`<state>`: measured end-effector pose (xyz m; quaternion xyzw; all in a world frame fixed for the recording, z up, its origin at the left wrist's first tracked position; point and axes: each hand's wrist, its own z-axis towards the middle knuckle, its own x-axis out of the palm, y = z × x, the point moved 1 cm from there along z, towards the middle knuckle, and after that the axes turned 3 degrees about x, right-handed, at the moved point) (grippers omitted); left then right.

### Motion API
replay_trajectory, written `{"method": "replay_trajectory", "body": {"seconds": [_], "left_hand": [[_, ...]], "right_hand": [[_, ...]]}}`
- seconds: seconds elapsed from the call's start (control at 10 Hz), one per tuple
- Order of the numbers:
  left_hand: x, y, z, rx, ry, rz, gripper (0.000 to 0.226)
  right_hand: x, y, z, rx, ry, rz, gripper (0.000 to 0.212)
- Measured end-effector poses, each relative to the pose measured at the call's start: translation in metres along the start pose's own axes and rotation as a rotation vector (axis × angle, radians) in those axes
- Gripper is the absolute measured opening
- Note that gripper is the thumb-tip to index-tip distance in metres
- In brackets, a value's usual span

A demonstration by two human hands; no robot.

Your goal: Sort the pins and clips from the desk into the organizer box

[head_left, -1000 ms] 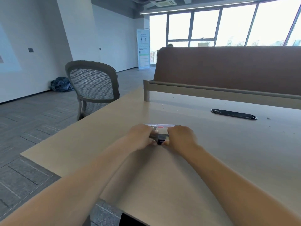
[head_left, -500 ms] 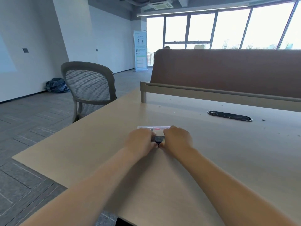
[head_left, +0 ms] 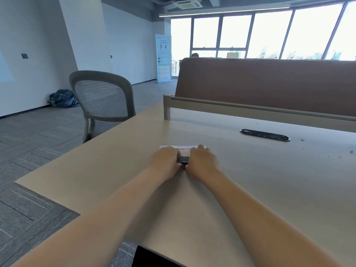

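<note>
Head view, forward and down over a pale wood counter (head_left: 269, 189). Both forearms stretched out from the near edge, meeting at the middle.

Left hand (head_left: 166, 160) and right hand (head_left: 202, 161) side by side, knuckles up, thumbs nearly touching at the near side. Both curled over a clear organizer box (head_left: 183, 147) lying flat on the counter. Only the box's far edge and a strip of its top visible past the fingers; something red inside, near the middle (too small to identify).

Between the two hands, a small dark object (head_left: 184, 159), apparently a clip, at the near side of the box. Pinched or merely flanked: cannot tell. Grip of each hand: fingers bent down over the box and close together, but fingertips hidden, so cannot tell whether either grip is pressed shut on anything.

Compartments of the box not readable from this angle.

Elsewhere on the counter: a dark oval cable grommet (head_left: 264, 134) well beyond and right of the hands; small scattered specks (head_left: 351, 151) near the right edge. Brown divider panel (head_left: 269, 83) along the far side. Grey mesh chair (head_left: 104, 105) off the left corner.
</note>
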<state>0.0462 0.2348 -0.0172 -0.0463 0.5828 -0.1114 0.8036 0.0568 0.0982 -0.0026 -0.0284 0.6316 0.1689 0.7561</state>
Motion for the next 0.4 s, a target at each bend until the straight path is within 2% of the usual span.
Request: {"method": "replay_trajectory", "body": {"seconds": [0.2,0.3,0.4], "left_hand": [[-0.018,-0.013,0.0,-0.049,0.088,-0.008,0.017],[-0.028,-0.015,0.003,-0.071,0.136,-0.008,0.039],[-0.055,-0.025,-0.005,-0.07,0.074,-0.089,0.038]], "right_hand": [[-0.007,0.001,-0.003,0.067,0.023,0.023,0.043],[-0.019,0.0,-0.008,0.065,0.006,0.07,0.038],[-0.042,-0.001,-0.015,0.052,-0.036,0.178,0.025]]}}
